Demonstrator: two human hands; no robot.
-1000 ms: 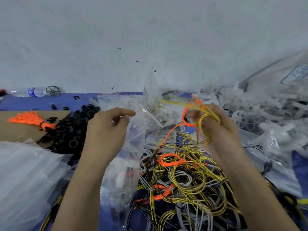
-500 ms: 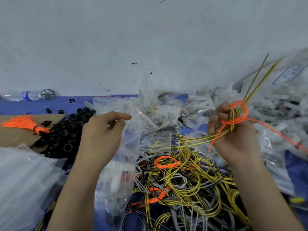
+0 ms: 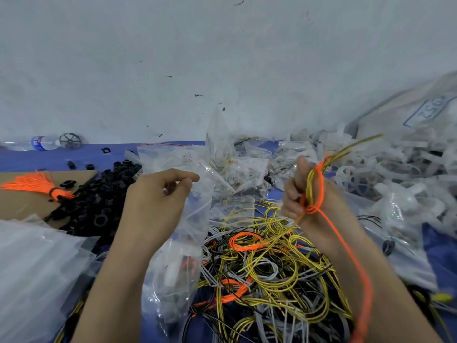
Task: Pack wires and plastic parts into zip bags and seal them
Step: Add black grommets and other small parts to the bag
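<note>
The left hand is raised over the middle of the blue-covered bench, its back toward the camera. Its forefinger and thumb are curled together and pinch the top edge of a clear plastic zip bag, which hangs down from them with something white inside. The right hand is held up at about the same height, apart from the left, with its thumb upright. It is closed in a fist round a bundle of yellow-and-black striped wires and a bright orange wire. The striped ends stick out up and to the right, and the orange wire trails down along the forearm. Below the hands, toward the near edge, lies a tangled heap of yellow, orange, grey and black wires. A pile of black plastic rings lies toward the left edge and a heap of white plastic parts toward the right edge
</note>
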